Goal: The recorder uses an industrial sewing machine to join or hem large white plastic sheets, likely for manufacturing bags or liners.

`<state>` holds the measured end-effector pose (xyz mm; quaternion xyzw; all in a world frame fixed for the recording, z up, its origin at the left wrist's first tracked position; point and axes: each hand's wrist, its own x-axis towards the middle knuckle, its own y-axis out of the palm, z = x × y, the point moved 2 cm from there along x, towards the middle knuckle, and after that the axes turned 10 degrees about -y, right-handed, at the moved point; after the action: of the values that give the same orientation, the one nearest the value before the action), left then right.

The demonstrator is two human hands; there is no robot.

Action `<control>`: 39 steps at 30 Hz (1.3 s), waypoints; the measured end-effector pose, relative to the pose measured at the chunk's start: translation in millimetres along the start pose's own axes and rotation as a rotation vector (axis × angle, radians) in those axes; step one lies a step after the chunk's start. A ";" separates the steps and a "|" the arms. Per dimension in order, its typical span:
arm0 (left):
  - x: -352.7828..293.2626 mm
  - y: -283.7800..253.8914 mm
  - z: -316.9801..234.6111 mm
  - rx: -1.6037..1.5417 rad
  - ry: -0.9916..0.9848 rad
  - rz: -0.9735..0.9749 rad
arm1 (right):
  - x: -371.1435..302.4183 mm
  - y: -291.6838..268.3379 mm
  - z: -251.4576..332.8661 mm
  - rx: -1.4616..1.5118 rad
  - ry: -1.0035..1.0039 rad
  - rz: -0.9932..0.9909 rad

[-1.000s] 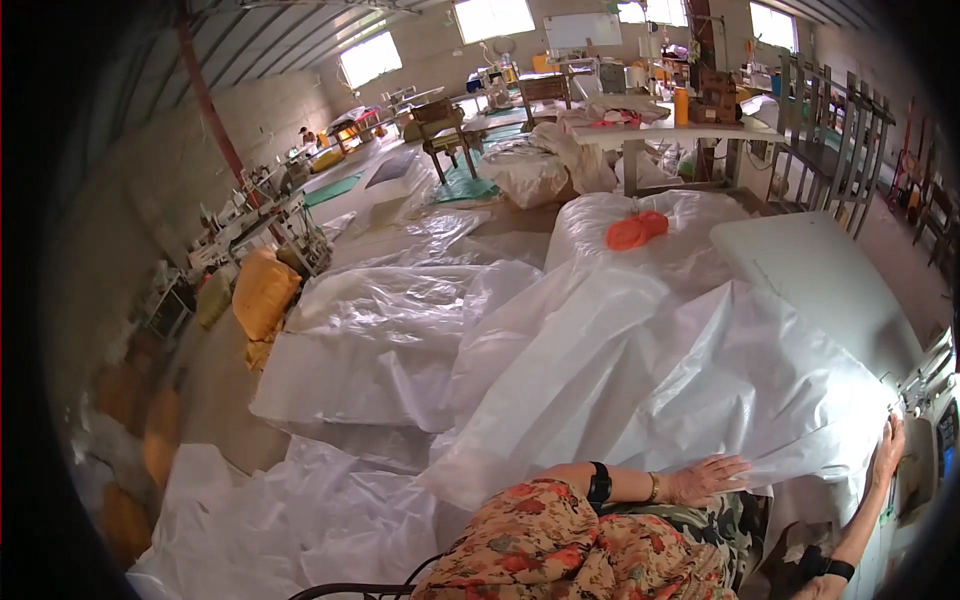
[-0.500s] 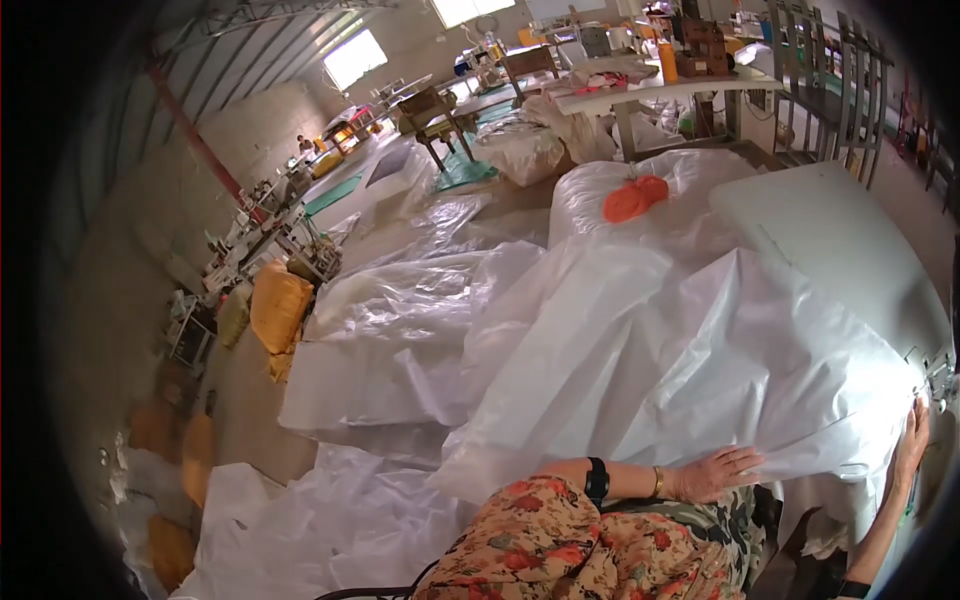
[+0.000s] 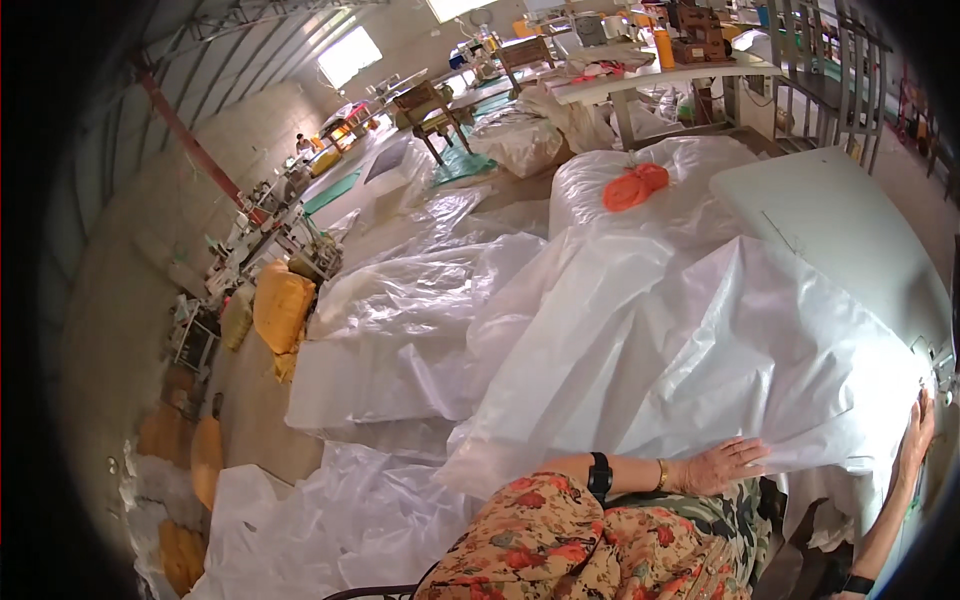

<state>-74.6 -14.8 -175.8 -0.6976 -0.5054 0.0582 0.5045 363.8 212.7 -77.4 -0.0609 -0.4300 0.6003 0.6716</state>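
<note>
A large white translucent plastic sheet (image 3: pixel 640 370) spreads in loose folds before me and drapes over the tabletop at the right. My left hand (image 3: pixel 715 468) lies on its near edge, fingers stretched out together over the plastic; the thumb is hard to see. At the far right my right hand (image 3: pixel 914 432) rests along the sheet's edge with its fingers extended, close to brightly lit metal machine parts (image 3: pixel 940 375). Glare hides the detail at those fingertips. A pale grey-green tabletop (image 3: pixel 840 215) shows beyond the sheet.
An orange-red bundle (image 3: pixel 635 187) sits on plastic-wrapped goods behind the sheet. More plastic sheeting (image 3: pixel 330 530) lies on the floor at left, near yellow sacks (image 3: pixel 283 308). Farther back stand a white table (image 3: pixel 680 76), a wooden stool (image 3: pixel 428 108) and a metal rack (image 3: pixel 835 80).
The sheet's folds have shifted slightly near the right end. My right hand has edged a little up and to the right; my left hand stays on the sheet's edge. The view has moved slightly.
</note>
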 end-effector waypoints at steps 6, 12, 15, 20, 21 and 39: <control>-1.3 1.0 2.2 0.009 -0.005 0.012 | 1.5 0.4 1.8 -0.125 -0.026 0.017; -0.9 -2.1 0.6 -0.012 -0.018 0.050 | 2.5 2.0 1.0 -0.176 -0.044 -0.006; -0.5 -3.2 -0.3 0.037 -0.033 0.059 | 2.2 1.5 1.5 -0.159 -0.038 0.004; -1.0 -3.2 0.3 -0.034 -0.048 0.083 | 1.0 1.9 0.2 -0.194 -0.041 0.007; -1.2 -2.7 0.3 -0.032 -0.047 0.083 | 0.6 2.4 -1.0 -0.179 -0.033 -0.002; -0.7 -6.1 -1.6 0.013 -0.067 0.115 | -1.3 7.3 8.4 -0.181 -0.044 -0.035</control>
<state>-77.9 -16.5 -170.7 -0.7198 -0.4806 0.1141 0.4877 352.9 209.9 -77.2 -0.1004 -0.4983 0.5482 0.6642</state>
